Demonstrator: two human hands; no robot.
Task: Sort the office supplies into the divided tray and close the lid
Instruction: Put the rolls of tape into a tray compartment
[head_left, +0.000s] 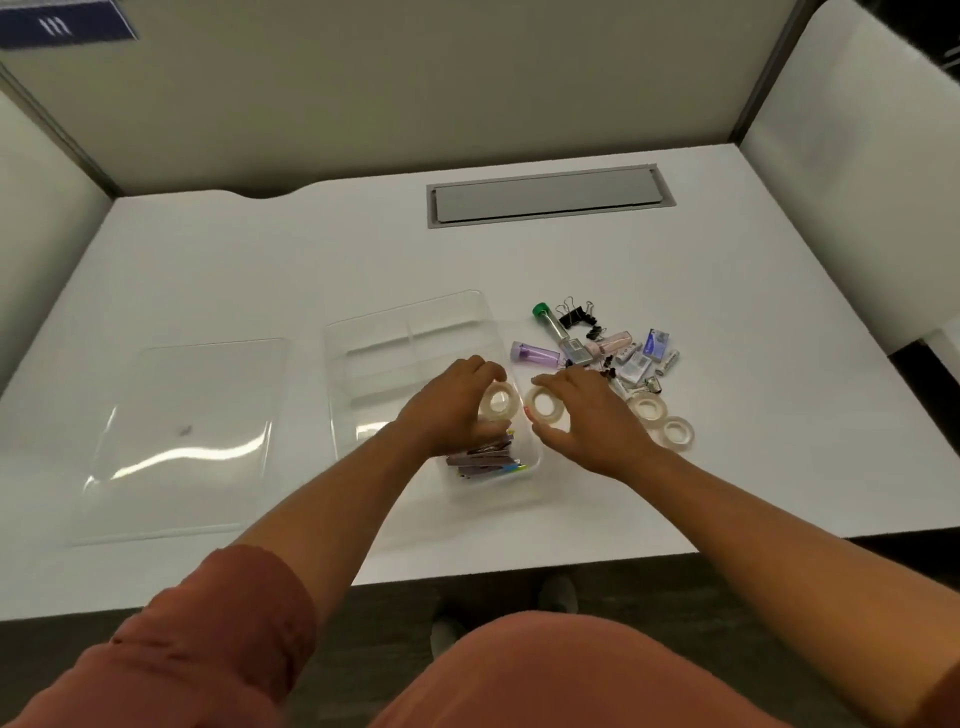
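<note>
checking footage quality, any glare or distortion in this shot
Head view: bright glare streaks on the clear lid, fainter ones on the clear tray; wide-angle bending curves the table edges and partition walls; the supply pile is soft, labels unreadable.

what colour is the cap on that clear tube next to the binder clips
Green, on the clear plastic tube; head view.

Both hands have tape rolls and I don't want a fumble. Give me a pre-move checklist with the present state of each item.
1. Left hand grips a tape roll over the divided tray: ok.
2. Right hand grips a second tape roll beside the tray: ok.
3. Compartment under the left roll free: cannot tell, hand hides it.
4. Near compartment already holds coloured sticky flags: ok.
5. Lid off, lying left of the tray: ok.
6. Two tape rolls unsorted on the table: not ok.
</note>
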